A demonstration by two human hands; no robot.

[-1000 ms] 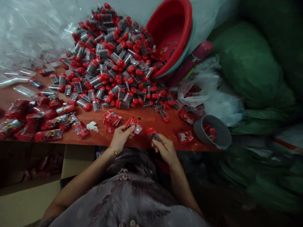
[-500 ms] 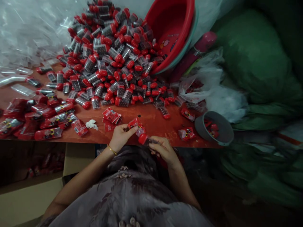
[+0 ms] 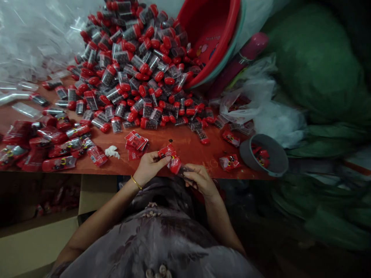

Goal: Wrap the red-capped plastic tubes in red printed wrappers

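Observation:
My left hand pinches a small red printed plastic packet between thumb and fingers, over the table's front edge. In my right hand is a small clear tube with a red cap and dark contents. The tube's red-capped end sits at the packet's lower right end and seems partly inside it. Just left of my left hand lies a small stack of flat red packets. A crumpled white scrap rests beside the stack.
A large heap of red-capped tubes covers the back of the red-brown table. Filled red packets lie at left. A grey bowl with red pieces stands at right, near a tilted red basin and a pink bottle.
The tube's red cap has moved up and left into the packet's end, with my right hand following slightly. My left hand keeps its pinch on the packet.

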